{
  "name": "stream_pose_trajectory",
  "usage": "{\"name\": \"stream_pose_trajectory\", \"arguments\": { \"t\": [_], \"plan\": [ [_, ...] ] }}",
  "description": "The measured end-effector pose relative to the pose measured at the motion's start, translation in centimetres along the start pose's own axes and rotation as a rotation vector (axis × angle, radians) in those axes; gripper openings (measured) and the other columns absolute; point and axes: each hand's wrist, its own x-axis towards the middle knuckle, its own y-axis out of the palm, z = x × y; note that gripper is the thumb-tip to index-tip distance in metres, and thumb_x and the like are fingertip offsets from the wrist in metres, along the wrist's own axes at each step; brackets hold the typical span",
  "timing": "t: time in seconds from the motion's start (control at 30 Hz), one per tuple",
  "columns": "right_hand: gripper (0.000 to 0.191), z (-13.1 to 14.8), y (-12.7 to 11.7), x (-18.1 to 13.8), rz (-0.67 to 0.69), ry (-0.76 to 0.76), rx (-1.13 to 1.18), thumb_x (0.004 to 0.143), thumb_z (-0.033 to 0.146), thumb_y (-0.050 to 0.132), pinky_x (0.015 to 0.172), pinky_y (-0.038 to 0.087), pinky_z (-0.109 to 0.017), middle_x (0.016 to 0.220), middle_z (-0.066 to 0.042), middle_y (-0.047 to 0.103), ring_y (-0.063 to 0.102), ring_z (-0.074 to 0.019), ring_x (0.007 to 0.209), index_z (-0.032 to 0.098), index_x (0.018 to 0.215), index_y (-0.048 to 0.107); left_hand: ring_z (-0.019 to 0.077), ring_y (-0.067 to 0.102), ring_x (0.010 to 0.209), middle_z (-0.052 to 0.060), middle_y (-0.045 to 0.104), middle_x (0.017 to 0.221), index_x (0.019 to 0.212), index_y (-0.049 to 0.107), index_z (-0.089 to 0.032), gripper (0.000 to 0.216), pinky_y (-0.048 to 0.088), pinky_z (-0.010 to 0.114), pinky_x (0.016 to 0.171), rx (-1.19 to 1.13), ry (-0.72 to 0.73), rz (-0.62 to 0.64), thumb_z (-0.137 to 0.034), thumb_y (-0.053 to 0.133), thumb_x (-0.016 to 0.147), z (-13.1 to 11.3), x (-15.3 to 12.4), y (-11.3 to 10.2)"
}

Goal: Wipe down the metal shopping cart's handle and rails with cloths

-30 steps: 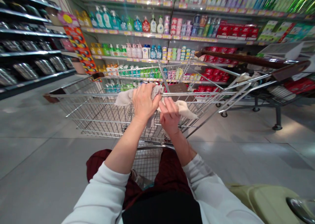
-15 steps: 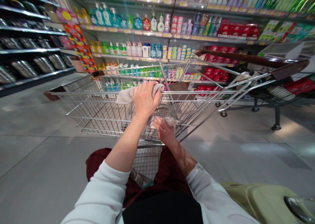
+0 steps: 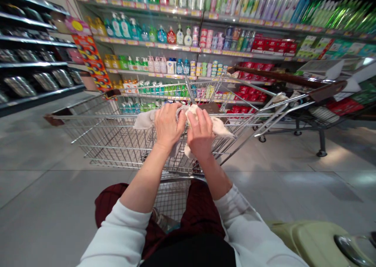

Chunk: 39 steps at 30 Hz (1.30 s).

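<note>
A wire shopping cart (image 3: 117,145) stands sideways in front of me. My left hand (image 3: 167,123) is closed over its near top rail with a greyish cloth (image 3: 145,120) under the palm; one end of that cloth hangs out to the left. Right beside it on the same rail, my right hand (image 3: 201,132) presses a cream cloth (image 3: 221,127), which sticks out to the right and below the fingers. The hands almost touch at the fingertips. The cart's brown handle (image 3: 282,74) is at the right end.
Shelves of bottles, tubs and boxes (image 3: 176,44) rise behind the cart. Metal pots (image 3: 20,86) line a rack at the left. Another cart (image 3: 321,134) with goods stands at the right. A greenish rounded object (image 3: 305,239) is close by at the lower right.
My right hand has risen with its cloth from the cart's lower side wires to the top rail, next to the left hand. My left hand stays on the rail with its cloth.
</note>
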Motion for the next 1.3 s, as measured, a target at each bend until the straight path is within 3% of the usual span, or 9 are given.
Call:
{"name": "stream_pose_trajectory", "arguments": {
  "t": [0.13, 0.3, 0.43, 0.53, 0.67, 0.8, 0.9, 1.0, 1.3],
  "plan": [
    [0.045, -1.2, 1.4, -4.5, 0.034, -0.086, 0.043, 0.099, 0.013, 0.043, 0.123, 0.038, -0.039, 0.143, -0.003, 0.06, 0.047, -0.0193, 0.143, 0.032, 0.135, 0.062, 0.0245, 0.059, 0.097, 0.007, 0.068, 0.101, 0.107, 0.062, -0.024, 0.028, 0.041, 0.039, 0.086, -0.007, -0.003, -0.007, -0.041, 0.041, 0.099, 0.1, 0.1, 0.0],
    [0.042, -2.2, 2.3, -10.7, 0.221, -0.265, 0.102, 0.095, 0.006, 0.049, 0.12, 0.04, -0.036, 0.135, -0.006, 0.067, 0.052, -0.0167, 0.138, 0.026, 0.126, 0.069, 0.0246, 0.059, 0.096, 0.007, 0.068, 0.1, 0.107, 0.062, -0.025, 0.027, 0.041, 0.039, 0.086, -0.002, 0.01, -0.005, -0.041, 0.041, 0.099, 0.3, 0.0, 0.1],
    [0.037, -1.6, 1.7, -12.7, 0.26, -0.336, 0.214, 0.092, 0.004, 0.053, 0.112, 0.047, -0.032, 0.127, -0.007, 0.071, 0.057, -0.0162, 0.131, 0.023, 0.116, 0.073, 0.0239, 0.059, 0.095, 0.007, 0.068, 0.099, 0.106, 0.062, -0.025, 0.027, 0.041, 0.038, 0.084, 0.026, 0.016, -0.014, -0.041, 0.041, 0.1, 0.3, 0.0, 0.2],
    [0.036, -1.2, -0.2, -10.4, 0.152, -0.213, 0.236, 0.092, 0.006, 0.052, 0.108, 0.05, -0.032, 0.127, -0.006, 0.071, 0.059, -0.0178, 0.127, 0.025, 0.111, 0.075, 0.0239, 0.06, 0.094, 0.007, 0.068, 0.098, 0.105, 0.062, -0.025, 0.027, 0.041, 0.038, 0.083, 0.037, 0.011, -0.018, -0.041, 0.041, 0.1, 0.2, 0.0, 0.3],
    [0.043, -1.0, -2.7, -4.0, -0.078, -0.002, 0.129, 0.094, 0.01, 0.044, 0.114, 0.044, -0.042, 0.143, -0.004, 0.059, 0.053, -0.0227, 0.133, 0.031, 0.119, 0.072, 0.0241, 0.06, 0.094, 0.006, 0.069, 0.098, 0.105, 0.062, -0.025, 0.024, 0.041, 0.038, 0.083, 0.035, 0.015, -0.036, -0.039, 0.043, 0.098, 0.2, 0.0, 0.3],
    [0.042, -0.9, -3.1, 0.6, -0.06, -0.035, 0.01, 0.095, 0.012, 0.044, 0.114, 0.045, -0.04, 0.141, -0.004, 0.06, 0.051, -0.0225, 0.134, 0.031, 0.122, 0.07, 0.0248, 0.06, 0.094, 0.007, 0.069, 0.098, 0.105, 0.062, -0.024, 0.022, 0.04, 0.038, 0.082, 0.016, 0.023, -0.036, -0.037, 0.046, 0.096, 0.4, 0.0, 0.1],
    [0.04, -1.6, -2.9, 1.1, -0.002, -0.118, -0.097, 0.095, 0.012, 0.047, 0.109, 0.048, -0.036, 0.138, -0.003, 0.063, 0.052, -0.0222, 0.132, 0.032, 0.121, 0.07, 0.0245, 0.06, 0.094, 0.007, 0.069, 0.098, 0.103, 0.062, -0.024, 0.021, 0.04, 0.038, 0.082, -0.008, 0.033, -0.043, -0.036, 0.047, 0.096, 0.6, 0.0, 0.1],
    [0.037, -3.3, -3.6, 0.6, -0.041, -0.147, -0.175, 0.094, 0.015, 0.05, 0.105, 0.05, -0.035, 0.134, -0.003, 0.066, 0.055, -0.0226, 0.129, 0.032, 0.12, 0.071, 0.024, 0.06, 0.092, 0.006, 0.069, 0.095, 0.101, 0.062, -0.024, 0.02, 0.04, 0.037, 0.081, -0.016, 0.03, -0.059, -0.037, 0.047, 0.095, 0.6, 0.0, 0.2],
    [0.039, -8.2, -8.9, 1.4, -0.189, -0.045, -0.232, 0.091, 0.01, 0.048, 0.104, 0.049, -0.04, 0.129, -0.007, 0.069, 0.059, -0.0237, 0.119, 0.028, 0.113, 0.075, 0.0246, 0.06, 0.092, 0.006, 0.069, 0.095, 0.099, 0.062, -0.025, 0.019, 0.04, 0.039, 0.08, -0.019, 0.017, -0.058, -0.038, 0.048, 0.093, 0.5, 0.1, 0.2]
  ]
}}
